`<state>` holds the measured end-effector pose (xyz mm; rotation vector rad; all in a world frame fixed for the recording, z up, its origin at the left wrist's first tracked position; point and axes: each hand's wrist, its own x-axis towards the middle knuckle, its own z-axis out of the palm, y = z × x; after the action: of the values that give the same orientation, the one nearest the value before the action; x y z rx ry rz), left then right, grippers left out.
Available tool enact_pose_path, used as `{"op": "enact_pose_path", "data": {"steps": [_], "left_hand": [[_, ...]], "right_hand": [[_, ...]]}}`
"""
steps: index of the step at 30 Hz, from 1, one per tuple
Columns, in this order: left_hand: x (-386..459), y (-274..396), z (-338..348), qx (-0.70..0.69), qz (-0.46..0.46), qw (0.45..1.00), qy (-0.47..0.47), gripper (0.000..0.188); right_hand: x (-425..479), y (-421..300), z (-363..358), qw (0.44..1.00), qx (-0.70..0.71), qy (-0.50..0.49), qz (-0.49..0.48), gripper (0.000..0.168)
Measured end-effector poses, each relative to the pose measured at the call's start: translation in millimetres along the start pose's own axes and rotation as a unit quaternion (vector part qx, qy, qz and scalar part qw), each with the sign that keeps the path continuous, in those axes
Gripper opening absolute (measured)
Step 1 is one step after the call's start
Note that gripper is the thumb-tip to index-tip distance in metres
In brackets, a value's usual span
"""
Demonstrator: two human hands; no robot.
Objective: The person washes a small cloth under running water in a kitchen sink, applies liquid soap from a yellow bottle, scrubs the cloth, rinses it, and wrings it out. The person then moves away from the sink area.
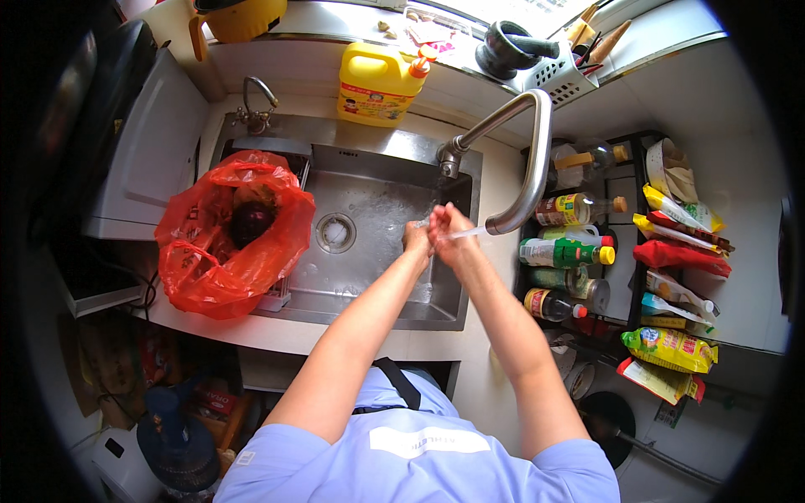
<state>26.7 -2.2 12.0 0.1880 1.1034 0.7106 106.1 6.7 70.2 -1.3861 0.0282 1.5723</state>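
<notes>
Water runs from the curved metal faucet (542, 144) onto my two hands over the right part of the stainless steel sink (377, 182). My right hand (450, 234) is under the stream, its fingers partly curled and nothing seen in it. Close against it on the left is my left hand (416, 237); its fingers are partly hidden, so I cannot tell how they are held. A red plastic bag (188, 276) lies over the sink's left side, gaping at the top, with a dark purple round vegetable or fruit (251, 221) inside.
Behind the sink stand a yellow pump jug (371, 82) and a small faucet (255, 116). A stone mortar with pestle (503, 53) and a white utensil basket (556, 78) are on the sill. Bottles (556, 251) and food packets (673, 349) fill the rack at right.
</notes>
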Motion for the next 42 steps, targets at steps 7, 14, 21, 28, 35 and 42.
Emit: {"op": "enact_pose_path", "data": {"steps": [7, 14, 21, 28, 35, 42], "left_hand": [[27.8, 5.0, -4.7, 0.644, 0.131, 0.751, 0.072, 0.027], [59.0, 8.8, 45.2, 0.81, 0.086, 0.578, -0.041, 0.027], [81.2, 12.8, 44.1, 0.685, 0.196, 0.701, -0.013, 0.025], [-2.5, 23.2, -10.8, 0.449, 0.235, 0.838, 0.201, 0.032], [-3.2, 5.7, -77.7, 0.371, 0.246, 0.855, 0.265, 0.035], [-6.9, 3.1, -85.0, 0.388, 0.205, 0.861, 0.258, 0.037]], "right_hand": [[-31.4, 21.6, -9.8, 0.99, 0.012, 0.132, -0.042, 0.013], [-27.8, 36.9, -50.3, 0.986, 0.074, 0.147, -0.03, 0.012], [-12.5, 52.2, -38.3, 0.981, 0.14, 0.135, 0.0, 0.017], [67.3, 68.1, -25.3, 0.962, 0.227, 0.144, 0.037, 0.033], [105.7, 76.6, -13.3, 0.964, 0.215, 0.055, 0.148, 0.04], [115.8, 37.9, 13.4, 0.912, 0.407, 0.044, -0.027, 0.036]]}}
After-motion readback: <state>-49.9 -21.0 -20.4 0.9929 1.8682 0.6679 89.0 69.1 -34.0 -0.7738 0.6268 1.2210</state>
